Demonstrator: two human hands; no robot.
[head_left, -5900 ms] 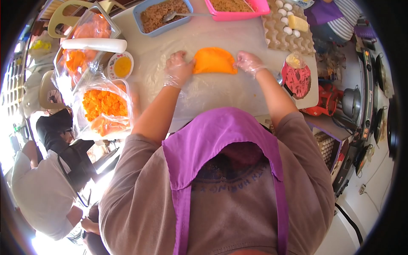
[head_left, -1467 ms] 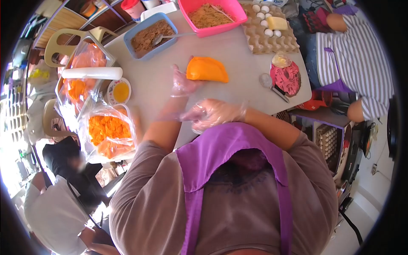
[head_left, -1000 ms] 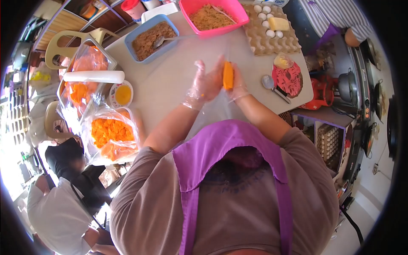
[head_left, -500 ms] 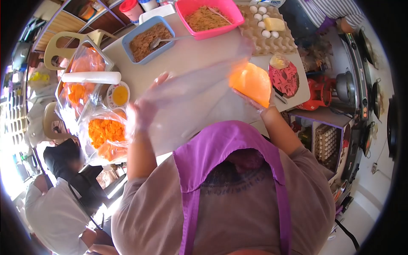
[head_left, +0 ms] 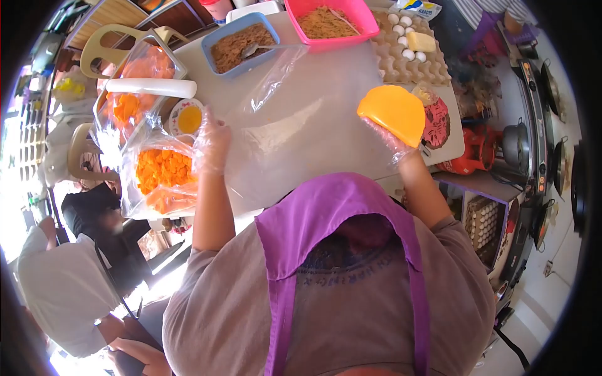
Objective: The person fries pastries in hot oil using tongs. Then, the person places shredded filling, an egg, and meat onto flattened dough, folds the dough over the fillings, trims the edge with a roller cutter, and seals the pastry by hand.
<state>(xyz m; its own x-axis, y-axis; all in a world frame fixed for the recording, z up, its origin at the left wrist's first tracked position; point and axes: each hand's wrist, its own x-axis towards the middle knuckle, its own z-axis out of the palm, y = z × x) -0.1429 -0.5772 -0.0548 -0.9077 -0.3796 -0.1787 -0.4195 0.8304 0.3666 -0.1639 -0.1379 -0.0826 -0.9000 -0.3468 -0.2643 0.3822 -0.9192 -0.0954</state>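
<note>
A flattened sheet of orange dough [head_left: 392,116] lies across my right hand [head_left: 396,143], which wears a clear plastic glove and supports it from below at the table's right side. My left hand [head_left: 213,147], also gloved, is at the left with its fingers extended and nothing visible in them. It is beside a small patterned bowl of yellow liquid [head_left: 189,118] and a clear bag of orange dough pieces [head_left: 164,172]. A clear plastic sheet [head_left: 276,81] lies spread on the white table [head_left: 332,75] between my hands.
A white rolling pin [head_left: 150,88] rests across another plastic-covered container of orange dough. Toward the back are a blue tub of brown filling [head_left: 241,44], a pink tub of crumbly filling [head_left: 329,24] and an egg tray [head_left: 407,69]. A stove [head_left: 533,125] stands right; another person [head_left: 63,288] is at left.
My left hand has let go of the clear plastic sheet, which now lies on the table. The orange dough sheet has moved right with my right hand, out from under the plastic.
</note>
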